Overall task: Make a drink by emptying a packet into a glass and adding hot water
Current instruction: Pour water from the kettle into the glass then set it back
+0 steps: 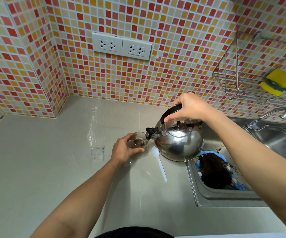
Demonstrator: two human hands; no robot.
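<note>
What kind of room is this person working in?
Most likely a home kitchen: a steel sink with a tap set in the counter, a mosaic tiled wall, and a wire rack holding sponges.

Legible text, labels, brands, numbers: none.

The clear packet [97, 153] lying flat on the countertop [44, 160] carries dark marks too small and blurred to read. The two double wall sockets [121, 46] show slot openings only, with no lettering that can be made out. The steel kettle [180, 143], its black handle [170, 112], the glass [138, 140], the white plastic spoon [159, 162] and the yellow sponges [276, 81] in the wire rack [228, 73] bear no readable print or brand mark.
</note>
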